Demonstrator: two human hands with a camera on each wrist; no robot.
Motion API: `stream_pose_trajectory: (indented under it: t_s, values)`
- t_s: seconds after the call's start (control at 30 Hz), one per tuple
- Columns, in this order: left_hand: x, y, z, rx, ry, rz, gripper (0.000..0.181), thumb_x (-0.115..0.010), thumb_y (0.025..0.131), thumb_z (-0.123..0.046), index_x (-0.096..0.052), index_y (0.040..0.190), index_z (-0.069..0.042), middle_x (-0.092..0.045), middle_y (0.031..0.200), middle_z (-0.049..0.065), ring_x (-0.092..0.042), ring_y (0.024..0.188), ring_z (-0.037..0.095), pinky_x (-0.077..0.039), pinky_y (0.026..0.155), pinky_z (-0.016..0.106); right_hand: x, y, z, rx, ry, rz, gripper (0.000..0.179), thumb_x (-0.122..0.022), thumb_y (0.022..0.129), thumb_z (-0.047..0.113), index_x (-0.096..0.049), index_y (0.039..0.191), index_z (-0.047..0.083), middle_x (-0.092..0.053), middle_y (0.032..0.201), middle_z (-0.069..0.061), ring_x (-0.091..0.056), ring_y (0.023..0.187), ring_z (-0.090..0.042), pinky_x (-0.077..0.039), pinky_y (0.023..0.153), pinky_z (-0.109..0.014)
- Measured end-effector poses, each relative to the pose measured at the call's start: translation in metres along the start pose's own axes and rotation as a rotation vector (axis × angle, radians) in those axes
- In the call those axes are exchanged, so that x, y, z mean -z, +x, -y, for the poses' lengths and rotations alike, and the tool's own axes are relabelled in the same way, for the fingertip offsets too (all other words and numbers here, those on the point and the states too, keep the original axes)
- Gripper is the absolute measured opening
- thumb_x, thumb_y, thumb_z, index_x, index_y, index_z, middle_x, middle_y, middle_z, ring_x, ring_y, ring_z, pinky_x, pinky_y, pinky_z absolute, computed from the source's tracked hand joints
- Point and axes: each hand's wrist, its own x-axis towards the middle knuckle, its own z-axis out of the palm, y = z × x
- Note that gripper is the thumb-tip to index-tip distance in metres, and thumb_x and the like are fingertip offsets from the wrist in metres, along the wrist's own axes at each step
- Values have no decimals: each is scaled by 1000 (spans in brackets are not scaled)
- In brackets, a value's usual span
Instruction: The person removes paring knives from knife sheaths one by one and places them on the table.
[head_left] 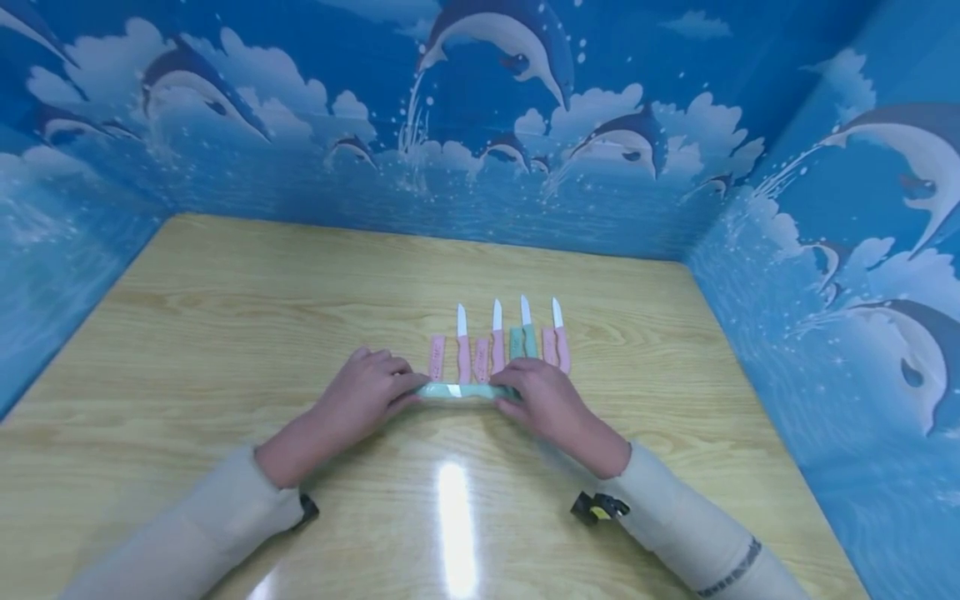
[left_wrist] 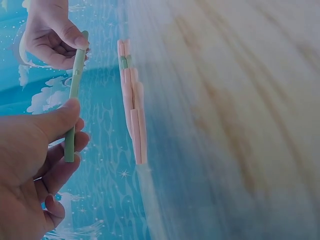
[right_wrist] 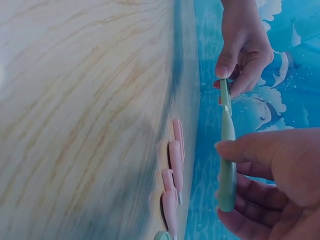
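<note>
Both hands hold a green paring knife (head_left: 468,390) level in front of the body, over the table. My left hand (head_left: 367,387) pinches its green sheath (left_wrist: 71,142) between thumb and fingers. The handle (right_wrist: 227,182) is gripped by my right hand (head_left: 543,396), thumb on top. A short bit of blade (right_wrist: 226,108) shows between sheath and handle in the right wrist view. Just beyond the hands lies a row of knives: a pink knife (head_left: 463,354), another pink knife (head_left: 497,337), a green knife (head_left: 528,333) and a pink knife at the right end (head_left: 560,337), blades pointing away.
Beside the knives lie their separate sheaths: a pink sheath (head_left: 437,358) at the left end, another pink one, a green sheath (head_left: 516,342) and a pink sheath (head_left: 550,346). The wood-grain table (head_left: 262,292) is bounded by blue dolphin-print walls (head_left: 300,158) behind and on both sides.
</note>
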Motion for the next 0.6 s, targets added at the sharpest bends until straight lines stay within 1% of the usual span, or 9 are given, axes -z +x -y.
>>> stream_pose_trajectory:
  t_s: [0.17,0.33,0.47,0.6]
  values:
    - [0,0,-1,5,0,-6,27,-78,82,-28,-74,106,-16,-71,89,2,-60,76,17,-39,66,29,0,-1,-1,-9,4,-7,20,-78,79,14,-74,97,7,-72,95,-5,-67,89,-19,-55,81,-33]
    - [-1,-2,-1,33,-8,5,27,-79,81,-28,-75,104,-16,-70,86,1,-58,73,15,-37,65,27,0,-1,0,-18,13,8,20,-79,79,14,-74,97,7,-72,93,-4,-67,87,-18,-56,80,-32]
    - [-1,-2,-2,51,-14,16,26,-78,82,-29,-75,104,-16,-71,87,1,-59,74,15,-38,66,28,1,-2,1,-22,19,10,19,-79,79,14,-74,96,7,-72,93,-4,-67,85,-18,-56,79,-32]
    - [0,-1,-1,51,-2,9,26,-78,82,-29,-75,104,-15,-71,87,2,-60,75,16,-39,65,29,2,-3,0,-22,13,1,20,-79,78,14,-74,96,7,-72,92,-4,-67,85,-18,-56,79,-32]
